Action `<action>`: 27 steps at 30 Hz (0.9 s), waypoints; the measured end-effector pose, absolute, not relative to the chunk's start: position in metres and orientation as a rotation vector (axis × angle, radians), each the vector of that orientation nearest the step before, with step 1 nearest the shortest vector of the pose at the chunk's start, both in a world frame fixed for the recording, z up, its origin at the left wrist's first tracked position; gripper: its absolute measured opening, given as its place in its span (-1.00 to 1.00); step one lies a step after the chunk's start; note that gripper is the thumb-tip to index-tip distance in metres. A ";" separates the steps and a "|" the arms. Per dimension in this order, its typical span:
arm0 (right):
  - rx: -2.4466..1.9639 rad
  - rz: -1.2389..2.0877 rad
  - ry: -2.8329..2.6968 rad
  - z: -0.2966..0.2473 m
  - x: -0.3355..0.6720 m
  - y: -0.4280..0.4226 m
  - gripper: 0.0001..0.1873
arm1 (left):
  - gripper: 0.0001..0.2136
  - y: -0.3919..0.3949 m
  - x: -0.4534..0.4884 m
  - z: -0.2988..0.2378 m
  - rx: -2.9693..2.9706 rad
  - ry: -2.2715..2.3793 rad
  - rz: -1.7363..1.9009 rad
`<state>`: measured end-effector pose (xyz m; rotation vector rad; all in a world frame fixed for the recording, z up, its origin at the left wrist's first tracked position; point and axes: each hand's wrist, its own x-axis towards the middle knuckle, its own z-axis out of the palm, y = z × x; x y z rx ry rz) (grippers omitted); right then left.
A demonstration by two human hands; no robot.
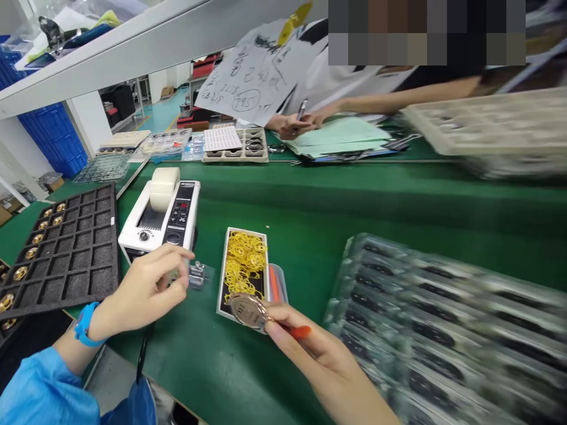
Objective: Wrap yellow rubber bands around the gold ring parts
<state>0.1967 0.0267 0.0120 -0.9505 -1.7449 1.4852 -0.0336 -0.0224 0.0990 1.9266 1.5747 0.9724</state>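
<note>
My right hand (310,348) pinches a round watch case (248,310) by its rim. The metal back with faint markings faces up, and the edge is rose gold. An orange-tipped item (301,332) sticks out between the same fingers; the rest of it is hidden. Below the case stands a white box (220,295) of yellow ring-shaped parts (243,260). My left hand (155,283), with a blue wristband, hovers before the tape dispenser (162,215), fingers curled but apart, nothing visible in them. Near its fingertips lies a small metal part on clear film (198,275).
On the left, a black foam tray (88,248) holds several gold round parts. Blurred clear trays (434,319) of dark parts fill the right. Across the bench, a person's hand (296,125) holds a pen over green papers (341,139). A beige tray stack (487,124) stands at far right.
</note>
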 end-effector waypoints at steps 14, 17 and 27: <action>-0.820 1.884 -1.499 0.023 0.194 0.022 -0.54 | -0.79 -0.007 0.000 0.065 1.366 1.121 0.641; -0.822 1.882 -1.504 0.024 0.195 0.021 -0.54 | -0.79 -0.006 -0.002 0.062 1.374 1.137 0.640; -0.913 1.791 -1.579 0.021 0.197 0.019 -0.50 | -0.77 -0.005 -0.004 0.061 1.452 1.078 0.664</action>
